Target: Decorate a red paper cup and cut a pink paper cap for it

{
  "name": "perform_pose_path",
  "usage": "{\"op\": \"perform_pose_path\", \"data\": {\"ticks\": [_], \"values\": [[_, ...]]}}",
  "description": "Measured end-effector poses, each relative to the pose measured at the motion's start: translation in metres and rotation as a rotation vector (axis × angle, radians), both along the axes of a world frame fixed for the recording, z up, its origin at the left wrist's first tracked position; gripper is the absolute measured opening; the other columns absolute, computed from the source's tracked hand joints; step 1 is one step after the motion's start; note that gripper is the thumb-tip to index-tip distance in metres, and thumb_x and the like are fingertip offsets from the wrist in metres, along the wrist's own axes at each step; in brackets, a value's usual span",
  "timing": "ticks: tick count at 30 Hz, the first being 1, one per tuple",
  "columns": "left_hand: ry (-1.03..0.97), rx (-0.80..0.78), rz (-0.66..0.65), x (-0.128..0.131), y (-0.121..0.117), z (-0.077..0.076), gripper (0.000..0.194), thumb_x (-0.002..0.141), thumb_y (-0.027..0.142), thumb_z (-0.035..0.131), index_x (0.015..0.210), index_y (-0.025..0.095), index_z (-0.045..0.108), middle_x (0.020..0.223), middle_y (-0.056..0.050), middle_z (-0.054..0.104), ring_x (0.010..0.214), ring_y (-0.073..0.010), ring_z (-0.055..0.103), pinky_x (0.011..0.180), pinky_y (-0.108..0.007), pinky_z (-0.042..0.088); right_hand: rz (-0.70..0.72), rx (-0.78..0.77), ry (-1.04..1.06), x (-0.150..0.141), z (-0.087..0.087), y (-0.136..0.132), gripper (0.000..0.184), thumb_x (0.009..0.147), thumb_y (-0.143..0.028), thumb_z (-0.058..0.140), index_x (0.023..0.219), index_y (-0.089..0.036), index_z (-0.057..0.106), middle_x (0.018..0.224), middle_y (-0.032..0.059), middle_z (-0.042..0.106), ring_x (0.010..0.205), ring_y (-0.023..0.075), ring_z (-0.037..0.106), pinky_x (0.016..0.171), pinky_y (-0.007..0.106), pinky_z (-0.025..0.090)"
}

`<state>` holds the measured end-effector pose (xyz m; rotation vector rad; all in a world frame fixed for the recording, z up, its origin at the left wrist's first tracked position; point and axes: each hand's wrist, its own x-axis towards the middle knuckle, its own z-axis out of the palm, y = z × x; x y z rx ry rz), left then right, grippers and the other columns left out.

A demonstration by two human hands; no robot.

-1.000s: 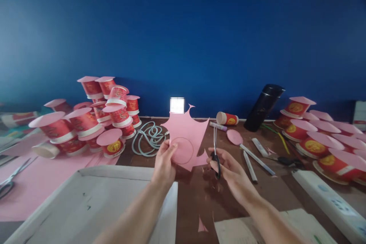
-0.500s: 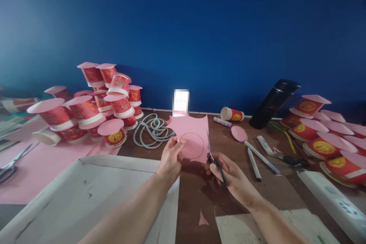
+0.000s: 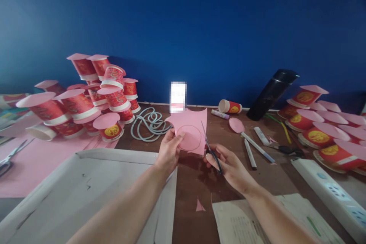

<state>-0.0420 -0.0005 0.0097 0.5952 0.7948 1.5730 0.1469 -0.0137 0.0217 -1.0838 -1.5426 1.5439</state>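
Note:
My left hand [image 3: 169, 149] pinches the left side of a pink sheet of paper [image 3: 197, 122], thumb on top. A circle is drawn on the sheet's lower part, and its upper left edge is cut in curves. In my right hand [image 3: 227, 166] is a pair of scissors [image 3: 216, 163] with dark handles, fingers wrapped round them. The blades point up and away, over the sheet's right edge beside the drawn circle. Whether the blades are cutting into the paper I cannot tell. A small pink scrap [image 3: 199, 205] lies on the brown table below.
Stacked red paper cups [image 3: 81, 106] with pink discs stand left, more cups [image 3: 317, 135] right. A coiled cord [image 3: 148, 126], a black flask [image 3: 271, 95], a lying cup [image 3: 230, 106], markers [image 3: 250, 154], a power strip [image 3: 328, 187], a white box lid [image 3: 114, 190] and other scissors [image 3: 11, 158] surround my hands.
The camera view has shifted slightly, so most things sit a little higher and to the left. The scissors blades have moved a little further over the sheet's right edge.

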Motion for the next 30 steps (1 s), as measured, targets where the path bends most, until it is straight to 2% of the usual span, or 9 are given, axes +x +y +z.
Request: {"op": "perform_pose_path", "data": {"ticks": [8,19,30], "values": [[0.015,-0.014,0.025,0.0026,-0.0028,0.0058,0.041,0.065,0.027,0.08,0.099,0.018,0.06,0.087,-0.001,0.068,0.076,-0.0143,0.065,0.077,-0.028,0.05,0.027,0.007,-0.034,-0.0032,0.0015,-0.0008,0.04,0.079,-0.045,0.072,0.109,-0.019,0.063,0.078,-0.0017,0.059,0.071,0.0108,0.054,0.066,0.023,0.044],[0.039,-0.024,0.048,0.0021,-0.0018,0.004,0.037,0.065,0.027,0.08,0.096,0.018,0.062,0.082,-0.001,0.068,0.072,-0.0138,0.064,0.074,-0.028,0.049,0.001,0.065,-0.136,0.0007,-0.0039,0.0009,0.043,0.08,-0.043,0.071,0.115,-0.018,0.066,0.071,-0.0014,0.059,0.067,0.0117,0.054,0.062,0.023,0.043],[0.035,-0.008,0.029,0.0015,-0.0026,0.0059,0.039,0.065,0.027,0.08,0.099,0.017,0.062,0.087,-0.002,0.069,0.078,-0.016,0.066,0.079,-0.03,0.049,-0.002,0.086,-0.191,0.003,-0.006,0.003,0.044,0.083,-0.046,0.067,0.117,-0.019,0.068,0.073,0.0002,0.061,0.064,0.0111,0.053,0.058,0.022,0.042]]}}
